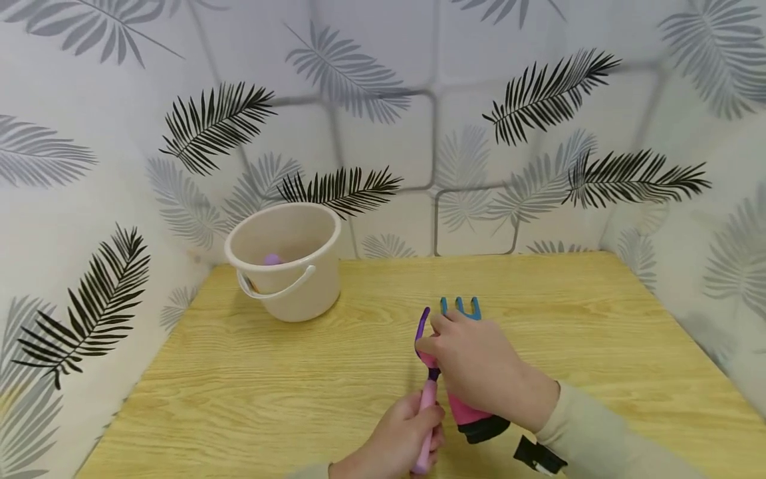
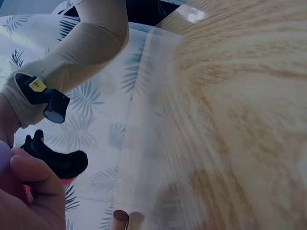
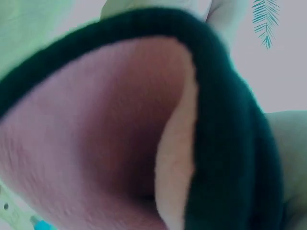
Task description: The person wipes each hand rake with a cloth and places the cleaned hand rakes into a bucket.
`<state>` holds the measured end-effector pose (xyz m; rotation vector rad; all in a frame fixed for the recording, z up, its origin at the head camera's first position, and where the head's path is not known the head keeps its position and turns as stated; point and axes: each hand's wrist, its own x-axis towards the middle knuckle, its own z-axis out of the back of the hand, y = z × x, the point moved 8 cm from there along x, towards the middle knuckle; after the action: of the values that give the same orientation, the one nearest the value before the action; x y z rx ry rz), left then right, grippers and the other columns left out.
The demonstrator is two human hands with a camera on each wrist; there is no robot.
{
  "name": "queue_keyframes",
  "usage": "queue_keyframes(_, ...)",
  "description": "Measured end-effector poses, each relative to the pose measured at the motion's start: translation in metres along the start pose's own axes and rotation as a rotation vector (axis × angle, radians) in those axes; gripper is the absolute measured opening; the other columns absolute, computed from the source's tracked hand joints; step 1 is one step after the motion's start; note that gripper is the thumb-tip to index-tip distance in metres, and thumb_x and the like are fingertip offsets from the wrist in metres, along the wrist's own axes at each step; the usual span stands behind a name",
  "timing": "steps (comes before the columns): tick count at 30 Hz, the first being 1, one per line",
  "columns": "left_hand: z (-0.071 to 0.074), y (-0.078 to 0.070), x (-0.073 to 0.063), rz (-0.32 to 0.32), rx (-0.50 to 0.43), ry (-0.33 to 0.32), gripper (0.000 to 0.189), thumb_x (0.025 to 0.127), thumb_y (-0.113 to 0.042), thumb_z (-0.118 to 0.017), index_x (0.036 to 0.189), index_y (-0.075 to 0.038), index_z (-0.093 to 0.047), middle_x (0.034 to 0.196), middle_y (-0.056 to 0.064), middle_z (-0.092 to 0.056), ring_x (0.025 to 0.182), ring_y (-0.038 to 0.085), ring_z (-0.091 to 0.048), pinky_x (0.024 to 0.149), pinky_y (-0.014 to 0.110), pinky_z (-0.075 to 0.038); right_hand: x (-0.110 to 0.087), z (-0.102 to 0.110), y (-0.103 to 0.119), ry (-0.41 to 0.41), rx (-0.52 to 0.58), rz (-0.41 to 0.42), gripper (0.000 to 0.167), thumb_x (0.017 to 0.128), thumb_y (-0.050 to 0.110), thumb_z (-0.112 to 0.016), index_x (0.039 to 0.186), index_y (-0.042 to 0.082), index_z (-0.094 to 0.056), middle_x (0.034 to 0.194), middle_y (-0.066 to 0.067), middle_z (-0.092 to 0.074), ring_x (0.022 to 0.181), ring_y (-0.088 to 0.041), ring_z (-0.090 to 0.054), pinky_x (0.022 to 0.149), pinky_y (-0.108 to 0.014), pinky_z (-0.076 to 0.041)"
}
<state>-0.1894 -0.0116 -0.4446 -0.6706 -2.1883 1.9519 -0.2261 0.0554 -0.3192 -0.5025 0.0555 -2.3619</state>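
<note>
In the head view, my left hand point(image 1: 397, 432) grips the pink handle of a small toy hand tool point(image 1: 426, 426). It has a dark collar and a purple, prong-like head end, partly covered. My right hand point(image 1: 485, 362) bends over that head, thumb and fingertips pinching it. Under the right palm is a pink fabric piece point(image 1: 463, 409) with a black rim, glove-like or pouch-like. Its soft, hollow opening fills much of the right wrist view. Blue prongs point(image 1: 459, 307) of a fork-like thing show beyond the right hand; the rest is hidden.
A cream bucket point(image 1: 305, 293) with a white handle stands at the table's back left. Inside it are a purple ball-like thing point(image 1: 272, 259) and something hidden. The wood-grain table point(image 1: 209, 386) meets a wall covering point(image 1: 383, 146) with a leaf pattern.
</note>
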Motion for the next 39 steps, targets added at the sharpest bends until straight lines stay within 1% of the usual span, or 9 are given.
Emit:
queue_keyframes(7,0.007,-0.003,-0.002,-0.012,0.026,-0.01,0.013,0.099,-0.016,-0.052,0.094,-0.005,-0.047,0.061,0.001,-0.048,0.044,0.009,-0.04,0.037,0.018,-0.032,-0.007,-0.006,-0.01,0.129,0.01,-0.026,0.026,0.073,0.005,-0.077,0.073,0.029,-0.068,0.075,0.007,-0.054,0.069,-0.014,-0.052,0.043,-0.026,-0.039)
queue_keyframes(14,0.0,-0.002,0.001,-0.014,0.002,0.01,0.01,0.098,-0.013,-0.051,0.092,-0.006,-0.046,0.062,0.002,-0.047,0.041,0.011,-0.039,0.037,0.019,-0.034,-0.004,-0.001,0.003,0.204,-0.07,0.046,0.019,0.078,0.013,-0.079,0.083,0.031,-0.074,0.085,0.004,-0.06,0.081,-0.017,-0.057,0.044,-0.033,-0.049)
queue_keyframes(18,-0.002,0.002,0.002,0.001,-0.005,-0.001,0.009,0.098,-0.014,-0.051,0.094,-0.006,-0.048,0.062,0.002,-0.047,0.042,0.012,-0.039,0.038,0.019,-0.034,-0.006,0.001,0.005,0.208,-0.078,0.072,0.018,0.077,0.013,-0.08,0.082,0.03,-0.075,0.083,0.004,-0.059,0.078,-0.018,-0.055,0.044,-0.033,-0.047)
queue_keyframes(21,-0.003,0.003,0.002,0.001,-0.014,-0.001,0.009,0.098,-0.013,-0.052,0.096,-0.005,-0.048,0.062,0.002,-0.047,0.042,0.012,-0.039,0.038,0.019,-0.035,-0.007,-0.002,0.0,0.196,-0.055,0.045,0.019,0.075,0.012,-0.08,0.078,0.029,-0.073,0.081,0.004,-0.059,0.076,-0.017,-0.054,0.046,-0.033,-0.049)
queue_keyframes(24,-0.003,0.002,0.001,-0.001,-0.025,0.003,0.01,0.097,-0.013,-0.052,0.096,-0.004,-0.048,0.061,0.002,-0.047,0.042,0.011,-0.039,0.037,0.019,-0.033,-0.008,-0.006,-0.01,0.18,-0.041,-0.023,0.02,0.073,0.01,-0.078,0.074,0.028,-0.07,0.081,0.004,-0.06,0.075,-0.016,-0.054,0.047,-0.032,-0.049)
queue_keyframes(28,-0.004,0.001,-0.001,-0.002,-0.04,0.0,0.01,0.096,-0.012,-0.053,0.094,-0.005,-0.047,0.059,0.001,-0.046,0.042,0.01,-0.038,0.037,0.018,-0.031,-0.012,-0.009,-0.02,0.127,-0.095,-0.08,0.016,0.074,0.014,-0.08,0.077,0.027,-0.072,0.082,0.003,-0.062,0.075,-0.017,-0.056,0.042,-0.03,-0.046)
queue_keyframes(32,-0.005,-0.001,-0.002,-0.018,-0.056,-0.003,0.009,0.097,-0.011,-0.052,0.093,-0.006,-0.045,0.059,0.001,-0.046,0.044,0.01,-0.039,0.038,0.018,-0.033,-0.015,-0.008,-0.026,0.037,-0.154,-0.086,0.018,0.072,0.016,-0.084,0.083,0.027,-0.074,0.084,0.0,-0.064,0.076,-0.019,-0.058,0.036,-0.029,-0.045)
queue_keyframes(36,-0.005,-0.002,-0.003,-0.027,-0.068,-0.012,0.01,0.097,-0.011,-0.052,0.093,-0.007,-0.044,0.061,0.002,-0.048,0.045,0.01,-0.04,0.039,0.019,-0.035,-0.019,-0.002,-0.023,-0.037,-0.129,-0.056,0.023,0.068,0.01,-0.08,0.082,0.027,-0.072,0.081,0.002,-0.063,0.071,-0.017,-0.053,0.036,-0.026,-0.04)
queue_keyframes(39,-0.004,-0.004,-0.003,-0.044,-0.068,-0.015,0.009,0.098,-0.011,-0.051,0.093,-0.007,-0.045,0.061,0.001,-0.048,0.045,0.01,-0.041,0.04,0.019,-0.037,-0.023,0.007,-0.017,-0.098,-0.107,-0.038,0.024,0.069,0.005,-0.076,0.08,0.026,-0.07,0.08,0.003,-0.061,0.068,-0.016,-0.05,0.037,-0.024,-0.034)
